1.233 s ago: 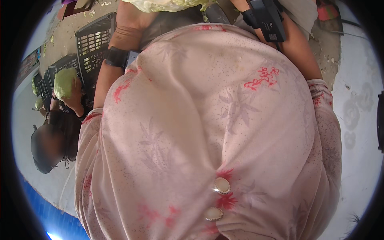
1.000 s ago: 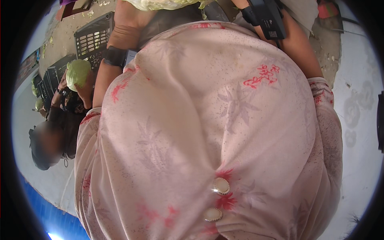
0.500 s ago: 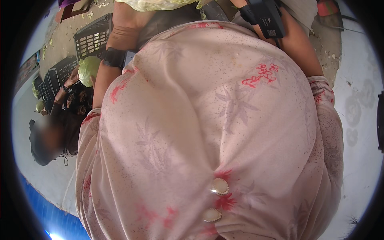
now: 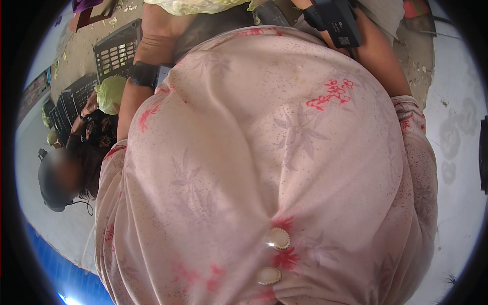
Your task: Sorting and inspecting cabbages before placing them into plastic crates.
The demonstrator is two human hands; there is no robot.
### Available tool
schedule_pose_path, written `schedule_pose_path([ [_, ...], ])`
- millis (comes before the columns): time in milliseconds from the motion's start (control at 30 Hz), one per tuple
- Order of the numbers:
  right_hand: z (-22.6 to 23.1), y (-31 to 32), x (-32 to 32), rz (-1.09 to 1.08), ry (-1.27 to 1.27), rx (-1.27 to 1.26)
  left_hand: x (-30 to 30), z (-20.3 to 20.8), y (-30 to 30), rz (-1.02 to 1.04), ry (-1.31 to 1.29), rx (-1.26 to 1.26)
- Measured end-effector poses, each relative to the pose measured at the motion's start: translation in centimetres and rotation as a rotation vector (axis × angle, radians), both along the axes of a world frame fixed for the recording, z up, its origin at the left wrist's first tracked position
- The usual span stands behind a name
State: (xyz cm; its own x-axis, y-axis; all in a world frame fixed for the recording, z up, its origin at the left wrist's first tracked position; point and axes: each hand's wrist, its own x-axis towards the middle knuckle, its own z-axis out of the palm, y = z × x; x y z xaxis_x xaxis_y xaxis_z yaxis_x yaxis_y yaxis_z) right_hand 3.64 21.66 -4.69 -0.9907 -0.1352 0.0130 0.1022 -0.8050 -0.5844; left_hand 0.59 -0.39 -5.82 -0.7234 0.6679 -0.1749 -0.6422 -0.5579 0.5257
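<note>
My pink flowered garment (image 4: 264,152) fills most of the view. Both forearms run up to the top edge. My left hand (image 4: 155,28), past a black wristband (image 4: 143,74), reaches a pale green cabbage (image 4: 190,6) at the upper rim; its fingers are cut off by the edge. My right wrist carries a black strapped device (image 4: 335,18), and the right hand lies beyond the frame.
At the left a seated person holds another green cabbage (image 4: 109,94) beside black plastic crates (image 4: 116,48). More crates (image 4: 71,99) stand behind them. There is dirt ground with leaf scraps at the top, pale floor (image 4: 452,152) on the right and a blue sheet (image 4: 61,274) at the lower left.
The person at the left has lifted their cabbage up and to the right, closer to the crates. My arms and the cabbage at the top have barely shifted.
</note>
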Motion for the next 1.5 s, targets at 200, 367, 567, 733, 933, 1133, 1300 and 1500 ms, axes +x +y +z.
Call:
schedule_pose_path([
  [200,0.0,0.2,0.3,-0.008,0.198,0.577,0.3,0.7,-0.5,-0.07,0.014,0.041],
  [367,-1.3,0.4,-0.6,0.043,0.056,0.029,0.0,0.0,-0.1,0.01,0.051,-0.048],
  [567,-0.6,0.0,0.1,0.012,0.008,0.055,0.1,-0.3,-0.5,-0.031,0.031,-0.023],
  [733,0.8,-0.2,0.5,-0.008,-0.033,0.076,0.0,-1.2,-1.8,0.015,0.066,-0.062],
  [933,1.8,-0.7,0.6,-0.01,-0.1,0.097,-0.1,-1.1,-2.1,-0.007,0.113,-0.041],
  [1133,0.3,-1.6,-0.5,0.036,-0.046,0.092,0.2,0.0,-2.7,0.063,0.149,-0.118],
  [1300,-0.2,-0.6,-1.0,0.03,-0.002,0.066,0.4,0.2,-1.3,0.036,0.073,-0.01],
  [1500,0.3,-0.5,-0.8,0.007,0.062,0.148,-0.1,-0.1,-1.3,0.062,0.172,-0.138],
])
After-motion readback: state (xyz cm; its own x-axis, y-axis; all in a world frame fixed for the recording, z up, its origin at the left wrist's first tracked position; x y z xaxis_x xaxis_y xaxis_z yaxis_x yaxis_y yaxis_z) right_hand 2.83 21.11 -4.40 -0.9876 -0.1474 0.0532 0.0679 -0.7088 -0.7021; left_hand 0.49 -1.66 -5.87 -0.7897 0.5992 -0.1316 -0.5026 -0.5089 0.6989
